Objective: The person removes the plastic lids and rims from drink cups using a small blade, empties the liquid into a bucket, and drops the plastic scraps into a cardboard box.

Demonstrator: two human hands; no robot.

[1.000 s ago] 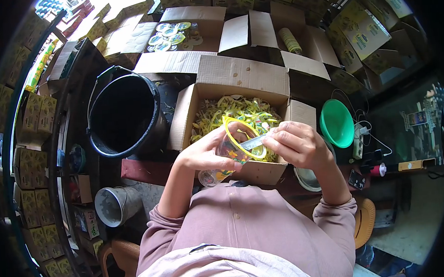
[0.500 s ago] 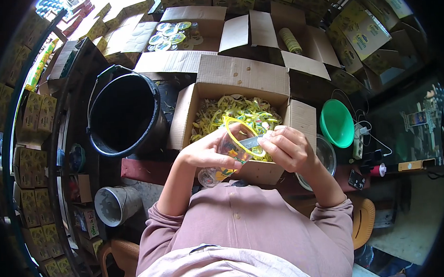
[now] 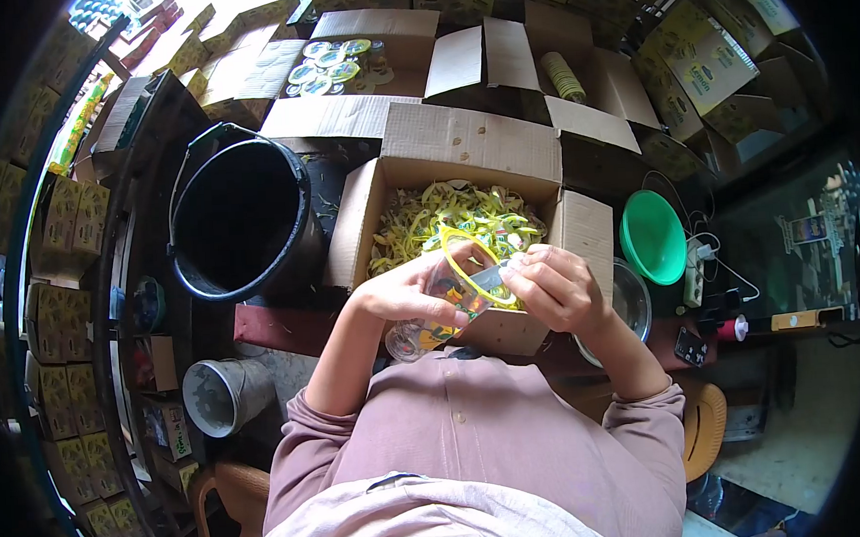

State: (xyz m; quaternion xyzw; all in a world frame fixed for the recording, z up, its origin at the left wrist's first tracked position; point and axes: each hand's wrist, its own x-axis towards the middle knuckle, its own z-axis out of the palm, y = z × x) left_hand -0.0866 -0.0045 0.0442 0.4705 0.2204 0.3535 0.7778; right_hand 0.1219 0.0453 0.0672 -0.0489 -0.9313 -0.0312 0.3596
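Yellow-printed cardboard cartons (image 3: 63, 392) line the room. The left hand (image 3: 400, 295) grips a clear plastic, yellow-rimmed cup (image 3: 448, 289), its contents unclear, and the right hand (image 3: 557, 287) pinches a thin grey blade (image 3: 490, 276) at its mouth, near an open brown cardboard box (image 3: 510, 333) of yellow-green strips (image 3: 426, 211). Beyond, open brown cartons (image 3: 347, 117) hold round-lidded tubs (image 3: 328, 67) and a yellowish stacked column (image 3: 563, 78).

Small packing workshop doubling as a storeroom. Printed cartons (image 3: 57, 405) stand stacked along the left side; a carton marked "Lemon" (image 3: 704, 69) lies at right. An open box of round-lidded containers (image 3: 323, 70), a worktop carton filled with yellow-green strips (image 3: 456, 210) and a large black bucket (image 3: 241, 219) indicate manual work.
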